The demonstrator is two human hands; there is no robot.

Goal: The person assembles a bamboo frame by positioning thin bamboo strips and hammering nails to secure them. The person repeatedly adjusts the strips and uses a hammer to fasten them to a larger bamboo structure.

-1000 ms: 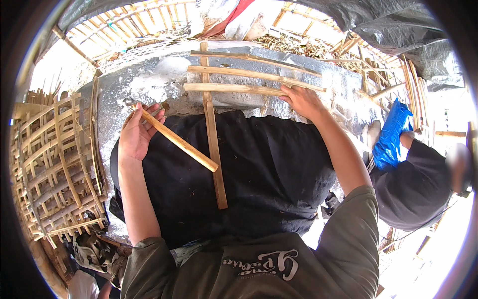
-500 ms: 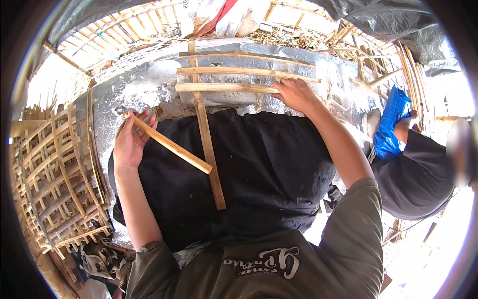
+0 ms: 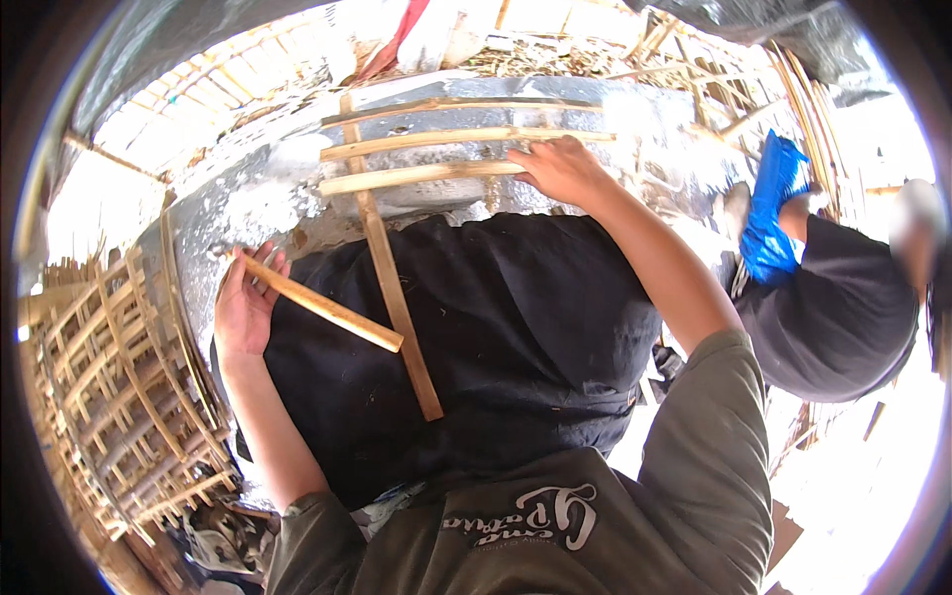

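A hammer [image 3: 332,310] lies in my left hand [image 3: 243,312], its wooden handle slanting down to the right over my dark-clothed lap. My fingers are closed around it near its metal end, which is partly hidden and blurred. My right hand [image 3: 565,174] grips the nearest bamboo slat [image 3: 421,177] towards its right end, fingers curled over it. This slat and two others [image 3: 466,137] lie roughly parallel across one long upright wooden strip [image 3: 397,302]. The strip runs from the far side down onto my lap.
On the left stands a stack of woven bamboo lattice panels [image 3: 129,377]. To the right sits another person in dark clothes [image 3: 823,307], beside a blue plastic bag [image 3: 775,208]. Grey sheeting [image 3: 258,178] covers the ground ahead, with bamboo scraps [image 3: 575,64] farther off.
The view has shifted slightly, so the slats and both hands appear a little farther left. My right hand still holds the slat, and my left hand still holds the hammer.
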